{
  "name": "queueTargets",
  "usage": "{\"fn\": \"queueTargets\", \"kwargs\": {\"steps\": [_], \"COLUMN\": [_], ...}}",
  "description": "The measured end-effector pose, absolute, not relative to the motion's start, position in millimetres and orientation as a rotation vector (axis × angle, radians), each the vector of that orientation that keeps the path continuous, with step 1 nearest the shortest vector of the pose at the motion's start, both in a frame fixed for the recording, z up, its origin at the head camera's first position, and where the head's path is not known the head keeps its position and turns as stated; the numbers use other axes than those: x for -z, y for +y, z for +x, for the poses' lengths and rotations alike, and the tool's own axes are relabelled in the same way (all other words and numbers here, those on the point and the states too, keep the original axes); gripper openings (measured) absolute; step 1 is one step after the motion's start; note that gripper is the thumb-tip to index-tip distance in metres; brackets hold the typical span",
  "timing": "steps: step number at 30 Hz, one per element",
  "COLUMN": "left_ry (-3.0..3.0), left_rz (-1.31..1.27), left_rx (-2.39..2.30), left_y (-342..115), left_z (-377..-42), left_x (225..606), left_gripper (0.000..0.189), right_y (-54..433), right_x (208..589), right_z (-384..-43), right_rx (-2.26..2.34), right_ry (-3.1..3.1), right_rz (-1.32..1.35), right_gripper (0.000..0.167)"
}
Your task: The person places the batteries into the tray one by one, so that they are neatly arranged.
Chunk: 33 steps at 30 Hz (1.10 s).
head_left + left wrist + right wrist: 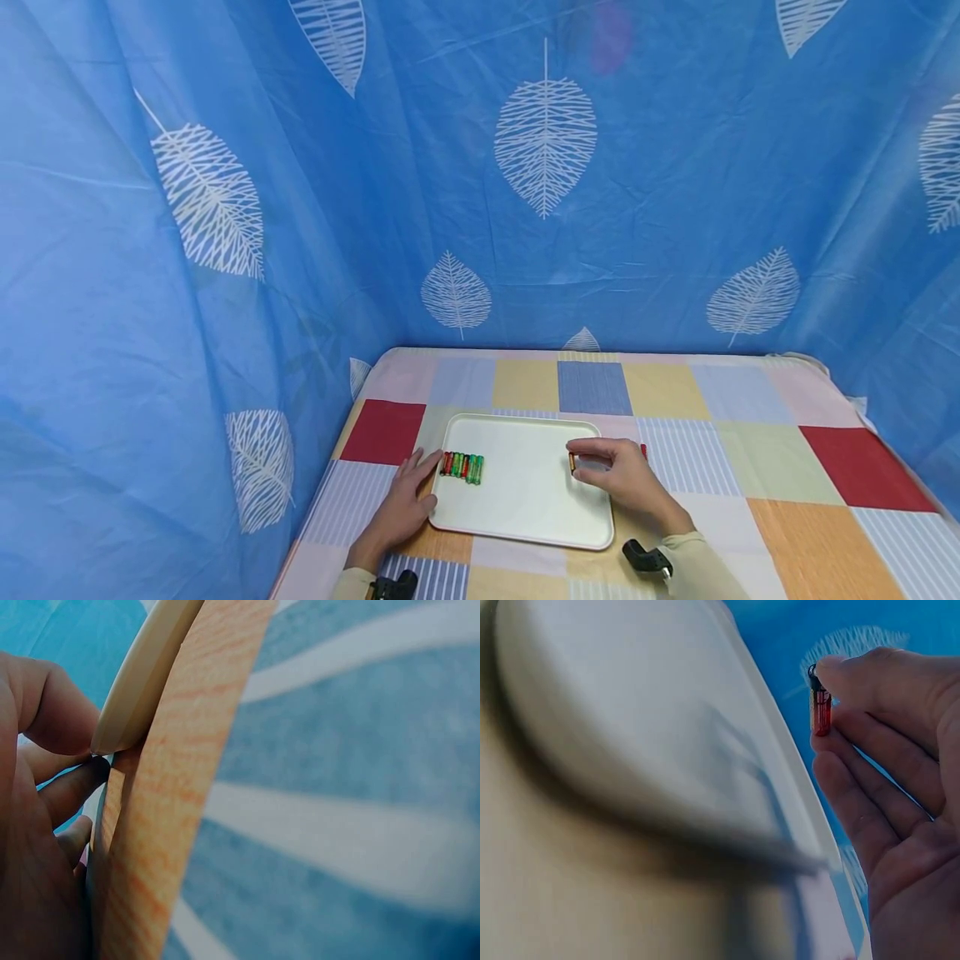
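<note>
On the left part of a white tray (525,492) lies a side-by-side row of several red and green batteries (462,467). My left hand (401,504) rests at the tray's left edge with its fingers loosely extended. In the left wrist view, that hand's thumb (64,712) touches the tray rim (135,694). Above the tray's right side, my right hand (618,475) pinches a single battery (572,463) between thumb and fingertips. Its red and dark casing shows in the right wrist view, where the battery (821,705) stands roughly upright.
A patchwork cloth (780,458) covers the table under the tray. Just beyond my right hand, a small red thing (643,451) peeks out, mostly hidden. Blue curtains (637,167) with white leaf prints enclose the back and sides.
</note>
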<state>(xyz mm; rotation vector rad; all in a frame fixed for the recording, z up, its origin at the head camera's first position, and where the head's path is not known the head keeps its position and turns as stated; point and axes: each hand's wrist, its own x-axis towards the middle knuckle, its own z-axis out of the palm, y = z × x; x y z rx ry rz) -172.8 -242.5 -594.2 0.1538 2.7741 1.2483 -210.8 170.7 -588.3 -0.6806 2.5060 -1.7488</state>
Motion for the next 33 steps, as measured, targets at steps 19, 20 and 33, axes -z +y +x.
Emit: {"fn": "queueTargets", "kwargs": {"steps": [19,20,33], "left_ry": [2.769,2.769,2.770], "left_rz": [0.139,0.140,0.131], "left_rx": [-1.245,-1.247,-1.250], "left_y": [-244.2,-244.1,-243.4], "left_z": [-173.5,-173.8,-174.1], "left_x": [597.7,597.6,597.7], "left_gripper": [0.080,0.080,0.080], "right_y": [79.3,75.6,37.5], "right_x": [588.5,588.2,593.7], "right_z": [-216.6,-216.6,-218.5], "right_rx": [1.666,1.661,1.567], "right_ry": [2.516,2.517,2.608], "right_rz": [-0.800,-0.804,-0.861], "right_gripper": [0.038,0.038,0.038]}}
